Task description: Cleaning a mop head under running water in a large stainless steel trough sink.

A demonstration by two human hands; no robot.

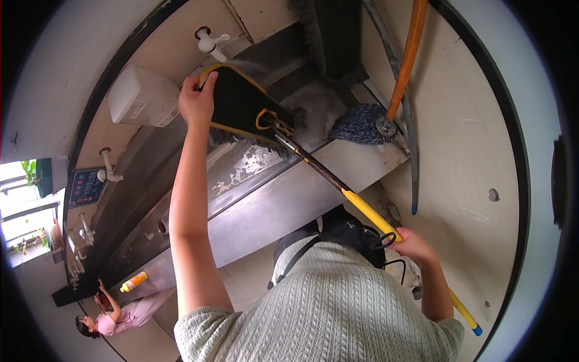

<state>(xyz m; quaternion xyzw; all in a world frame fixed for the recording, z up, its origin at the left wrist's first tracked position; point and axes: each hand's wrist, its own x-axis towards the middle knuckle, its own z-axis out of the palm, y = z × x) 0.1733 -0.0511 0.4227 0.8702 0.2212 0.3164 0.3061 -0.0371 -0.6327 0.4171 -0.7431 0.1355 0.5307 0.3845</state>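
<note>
Flat mop (238,105): mop head tilted in the sink (313,175), just below a white tap (210,46); handle (368,212) slants down toward the lower right
Left hand (199,99): reaching well forward, arm (194,199) nearly straight; thumb and fingers clamped on the yellow-edged far corner of the mop head
Right hand (415,246): low, elbow bent; fingers wrapped round the handle's yellow part
Edges and room: handle crosses the sink's front edge; string mop (360,123) crowds the right end; open basin stretches away leftward
Materials: dark, flat mop face; shaggy grey fringe (278,149); shiny, blotched metal; blue-grey strings, orange pole (407,66)
</note>
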